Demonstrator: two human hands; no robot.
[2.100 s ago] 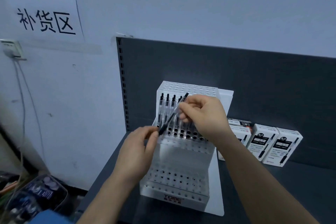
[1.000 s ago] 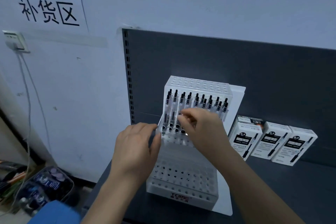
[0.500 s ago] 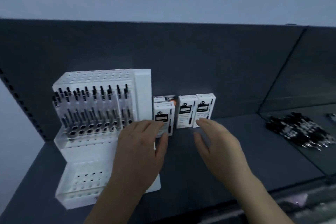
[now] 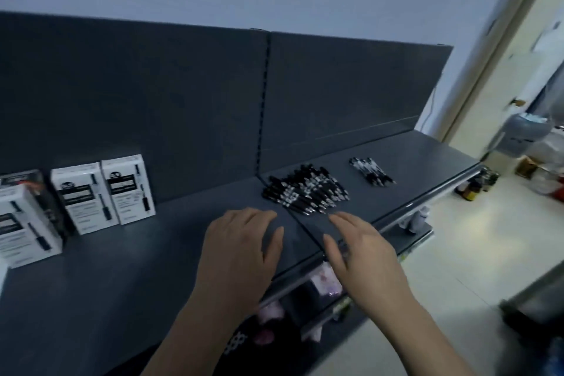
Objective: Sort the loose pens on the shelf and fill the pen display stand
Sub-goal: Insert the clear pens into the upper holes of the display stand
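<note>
**Two empty hands near the pile of pens**

Both hands are held out flat over the dark grey metal shelf (image 4: pixel 128 278). The left hand (image 4: pixel 238 253) has its fingers spread and holds nothing. The right hand (image 4: pixel 363 253) is also spread wide and holds nothing. The hands are side by side with a gap between them. I cannot tell if they touch the shelf or float just above it.

Just past the fingertips lies a big heap of loose black pens with white marks (image 4: pixel 305 191). The pens lie flat on the shelf, all mixed up in one pile. The right hand's fingertips are near the front of the pile but do not touch it.

Further right, apart from the big pile, is a small bunch of the same black pens (image 4: pixel 370 171). They lie next to each other in a neat little row.

On the left side of the shelf stand white cardboard pen boxes with black labels (image 4: pixel 103 192). They stand upright and close together, well apart from the pens.

Behind it all is the dark grey back panel of the shelf (image 4: pixel 152 94).
</note>
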